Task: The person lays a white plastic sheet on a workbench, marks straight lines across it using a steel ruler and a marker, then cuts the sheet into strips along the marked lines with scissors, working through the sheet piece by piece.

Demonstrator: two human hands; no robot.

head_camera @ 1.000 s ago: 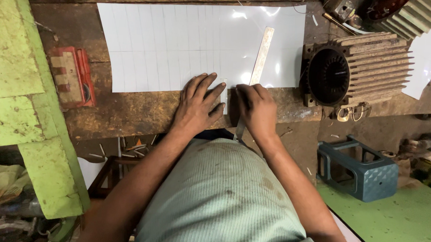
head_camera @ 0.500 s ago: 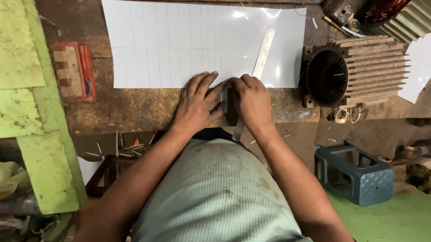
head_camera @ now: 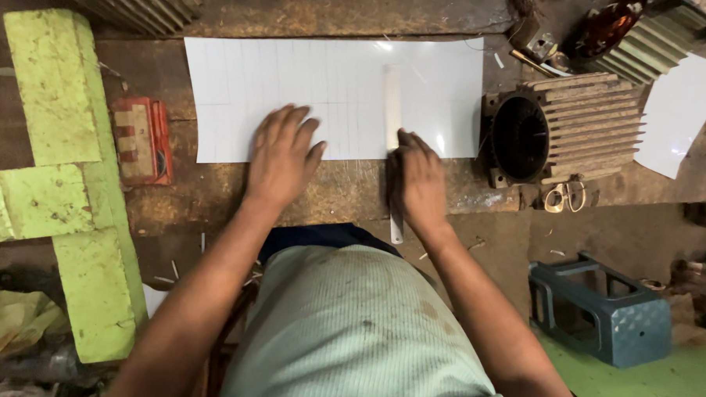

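Right hand (head_camera: 418, 181) grips ruler (head_camera: 393, 106) (over sheet (head_camera: 239, 85))

One package noted: a flat rectangular red-and-tan box (head_camera: 140, 140) lying on the worktop (head_camera: 345, 192), well to the left of the left hand (head_camera: 280, 153); no labels, signs or screens seen.

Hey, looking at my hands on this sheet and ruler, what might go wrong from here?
1. The ruler sticks out past the bench edge toward you; a bump from your right hand might skew it.
2. Your left hand pins only the near edge of the white sheet, so the far side may creep.
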